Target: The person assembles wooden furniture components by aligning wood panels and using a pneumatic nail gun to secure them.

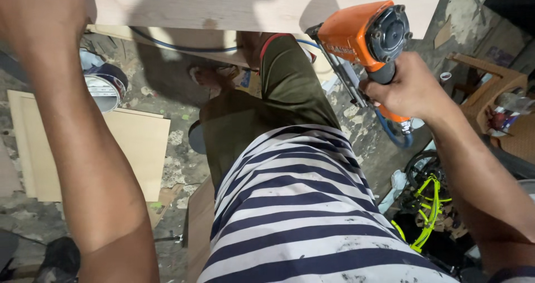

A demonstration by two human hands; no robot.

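The right hand (409, 90) is wrapped tight around the grip of an orange pneumatic nail gun (365, 35), whose nose presses against the near edge of a pale plywood board (223, 4) stretching across the top of the view. A blue air hose (393, 135) curls down from the base of the gun's handle, and another length of it runs along beneath the board. The left hand (33, 10) is raised at the upper left corner, resting against or just under the same board; its fingers are cut off by the frame, so whether they are clenched or spread cannot be told. The two hands are well apart, one at each end of the board. Below, the person's striped shirt (301, 216) and olive shorts (262, 104) fill the middle. On the rough concrete floor (161, 93) lie flat sheets of light plywood (134, 149) at left, with a round can (103, 88) beside them. At right, a tangle of yellow-green cord (426, 210) lies near a brown plastic chair (490, 88).
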